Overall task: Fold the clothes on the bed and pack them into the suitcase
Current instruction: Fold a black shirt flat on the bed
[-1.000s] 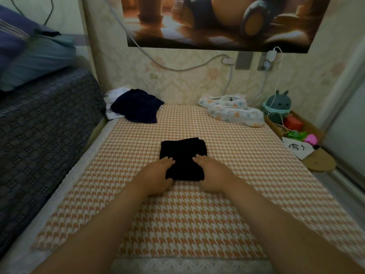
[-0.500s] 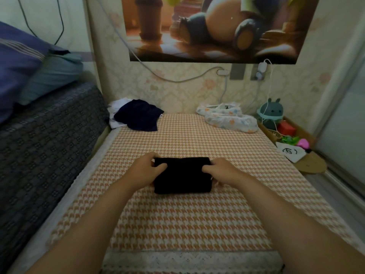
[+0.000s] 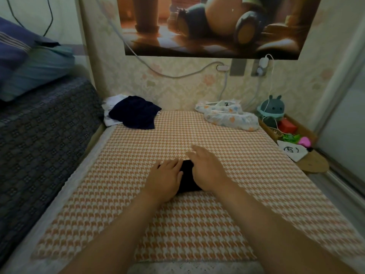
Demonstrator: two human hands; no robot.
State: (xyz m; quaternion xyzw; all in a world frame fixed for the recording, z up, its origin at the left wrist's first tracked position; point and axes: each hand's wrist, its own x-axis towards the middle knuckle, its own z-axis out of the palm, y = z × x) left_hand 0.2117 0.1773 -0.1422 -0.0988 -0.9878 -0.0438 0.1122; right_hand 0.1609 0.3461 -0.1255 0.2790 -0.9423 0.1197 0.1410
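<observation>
Quantities: one left hand [image 3: 165, 179], one right hand [image 3: 209, 171], one black garment [image 3: 188, 181], one navy garment [image 3: 134, 114], one white garment [image 3: 113, 101], one poster [image 3: 207, 26].

Held both forearms forward; rested left hand [image 3: 165, 180] flat, fingers toward 1 o'clock; spread right hand [image 3: 207, 171] beside it, fingers toward 11 o'clock.

Checked bed [image 3: 197, 224], folded black garment [image 3: 187, 179], navy clothes [image 3: 134, 113] (far corner)
</observation>
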